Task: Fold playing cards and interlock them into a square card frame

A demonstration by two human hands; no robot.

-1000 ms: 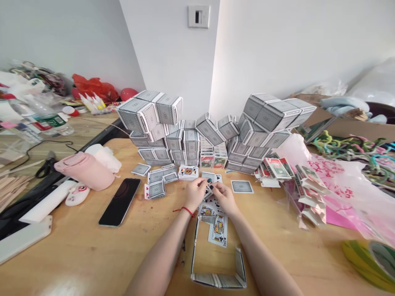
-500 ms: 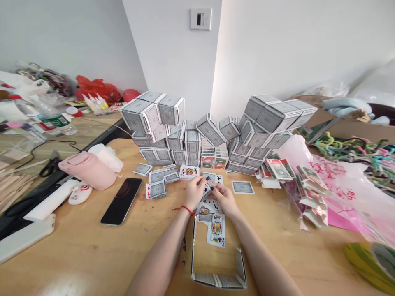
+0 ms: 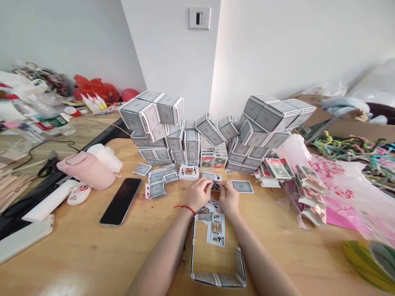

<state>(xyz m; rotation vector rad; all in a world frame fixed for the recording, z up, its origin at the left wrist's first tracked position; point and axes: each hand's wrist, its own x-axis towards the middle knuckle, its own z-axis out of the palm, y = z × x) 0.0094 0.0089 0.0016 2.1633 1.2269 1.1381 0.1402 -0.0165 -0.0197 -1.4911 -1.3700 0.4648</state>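
Note:
My left hand [image 3: 199, 195] and my right hand [image 3: 228, 197] meet above the table, fingers pinched on a playing card [image 3: 216, 186] seen almost edge-on between them. Loose cards lie beneath, among them a king of clubs [image 3: 216, 229], partly inside a frame of folded cards [image 3: 218, 280] between my forearms. A face-up stack with a queen or jack on top [image 3: 189, 172] sits just beyond my left hand. One card [image 3: 242, 186] lies face down to the right. Farther back stand blocks built of folded cards [image 3: 139, 115], stacked in two tall sides with a lower middle.
A black phone [image 3: 121, 201], a pink bottle [image 3: 88, 169] and a white mouse [image 3: 79, 193] are on the left. Folded cards [image 3: 158, 176] lie beyond the phone. At right are card boxes [image 3: 277, 168], pink plastic [image 3: 333, 181] and a tape roll [image 3: 370, 263].
Both hands have turned and drawn level with each other, tilting the held card from face visible to nearly edge-on. The view has shifted very slightly.

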